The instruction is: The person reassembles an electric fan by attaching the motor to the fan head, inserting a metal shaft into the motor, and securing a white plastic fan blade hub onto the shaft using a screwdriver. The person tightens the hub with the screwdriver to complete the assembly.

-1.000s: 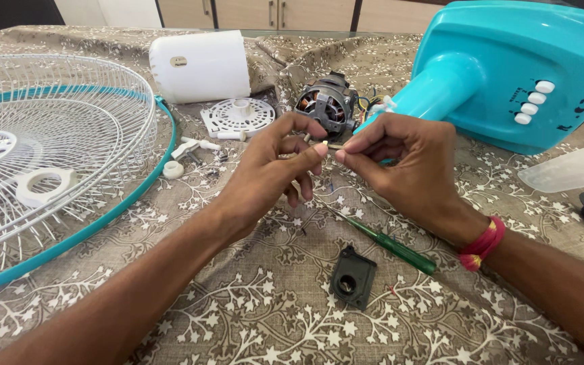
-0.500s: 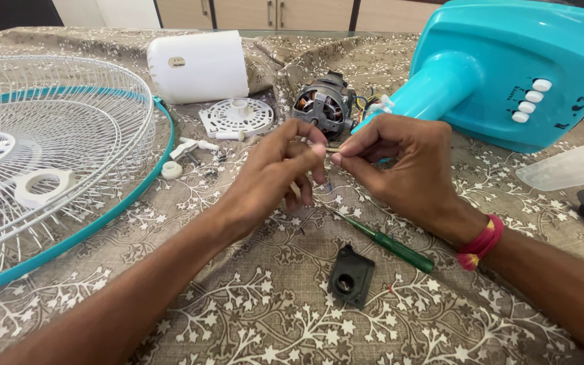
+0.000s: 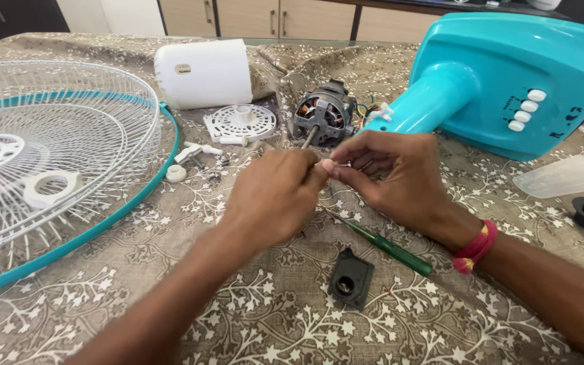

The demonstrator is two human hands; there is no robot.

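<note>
Together both hands' (image 3: 332, 177) fingertips pinch small metal piece (image 3: 343, 164).

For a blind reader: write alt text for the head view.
Two hands, left hand and right hand, meet fingertip to fingertip over a small metal piece above a patterned tablecloth. Around them lie a fan motor, a white wire fan guard, a teal fan base and a green screwdriver.

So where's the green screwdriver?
The green screwdriver lies on the tablecloth under the right hand, just right of the small black part.
</note>
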